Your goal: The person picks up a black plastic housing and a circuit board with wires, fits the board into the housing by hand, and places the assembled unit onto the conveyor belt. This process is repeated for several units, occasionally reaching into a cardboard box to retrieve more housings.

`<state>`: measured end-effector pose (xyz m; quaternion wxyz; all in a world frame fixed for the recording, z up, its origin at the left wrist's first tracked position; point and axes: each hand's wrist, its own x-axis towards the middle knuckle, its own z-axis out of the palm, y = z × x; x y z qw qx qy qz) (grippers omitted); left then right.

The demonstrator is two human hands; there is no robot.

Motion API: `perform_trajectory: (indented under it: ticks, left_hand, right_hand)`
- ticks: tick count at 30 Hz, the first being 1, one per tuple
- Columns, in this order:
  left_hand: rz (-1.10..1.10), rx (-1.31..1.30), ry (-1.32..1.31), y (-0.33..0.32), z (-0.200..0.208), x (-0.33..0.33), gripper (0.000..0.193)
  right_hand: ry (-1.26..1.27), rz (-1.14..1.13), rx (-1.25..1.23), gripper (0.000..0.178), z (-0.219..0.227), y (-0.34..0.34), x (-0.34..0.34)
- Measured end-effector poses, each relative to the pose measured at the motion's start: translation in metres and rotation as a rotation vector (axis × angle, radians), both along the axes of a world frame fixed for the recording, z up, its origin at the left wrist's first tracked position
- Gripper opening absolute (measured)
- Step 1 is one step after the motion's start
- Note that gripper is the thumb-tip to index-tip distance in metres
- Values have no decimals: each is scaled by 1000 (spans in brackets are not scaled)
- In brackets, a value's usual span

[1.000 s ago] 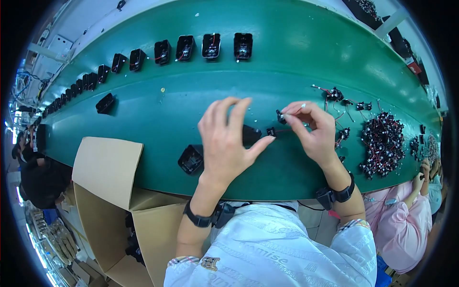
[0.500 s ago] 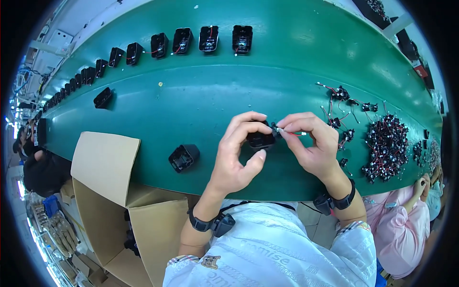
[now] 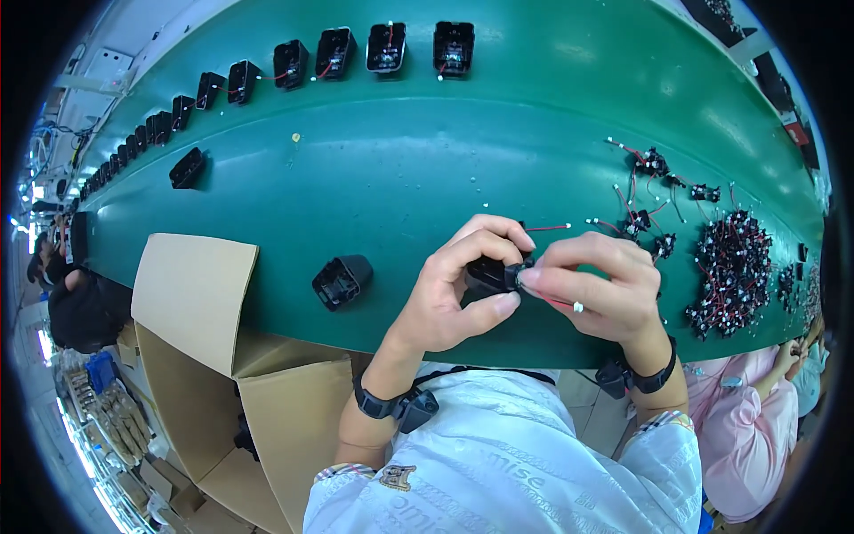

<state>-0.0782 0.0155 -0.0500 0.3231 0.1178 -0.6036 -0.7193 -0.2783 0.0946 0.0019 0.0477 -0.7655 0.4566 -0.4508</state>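
Note:
My left hand (image 3: 458, 289) is wrapped round a black plastic housing (image 3: 486, 277), which it holds above the front part of the green table. Pinched in the fingers of my right hand (image 3: 600, 280) is a small black wired part (image 3: 519, 274), held against the right end of the housing. Red wires with white plugs stick out near both sets of fingers. My fingers hide most of the part and the inside of the housing. An open black housing (image 3: 342, 282) lies on the table left of my left hand.
A row of black housings (image 3: 385, 49) with wires runs along the back and left. Another housing (image 3: 188, 169) lies apart. Wired parts (image 3: 731, 271) are heaped at right, several loose beside them. An open cardboard box (image 3: 197, 298) stands front left. Other people sit at both sides.
Both hands have shifted slightly right and down with the housing. My right hand has turned, and the small part's wires now point in different directions.

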Motion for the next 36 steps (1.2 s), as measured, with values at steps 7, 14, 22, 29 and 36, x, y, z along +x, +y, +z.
perform_trajectory:
  ticks: [7,14,22,29,36]
  left_hand:
    - [-95,308,86,4,14,6,68]
    - [52,13,11,6,11,0,111]
    - [421,-497,53,4,-3,-18,89]
    - [383,-631,-131,5,-2,-8,105]
    - [324,-579,-245,2,1,-6,104]
  right_hand:
    - [-204,58,104,19,6,1,-4]
    - [-434,7,277,15,6,9,15]
    - [-181,-106,199,21,-8,7,22]
    - [53,15,199,23,-3,3,9]
    - [114,13,247,22,-7,4,9]
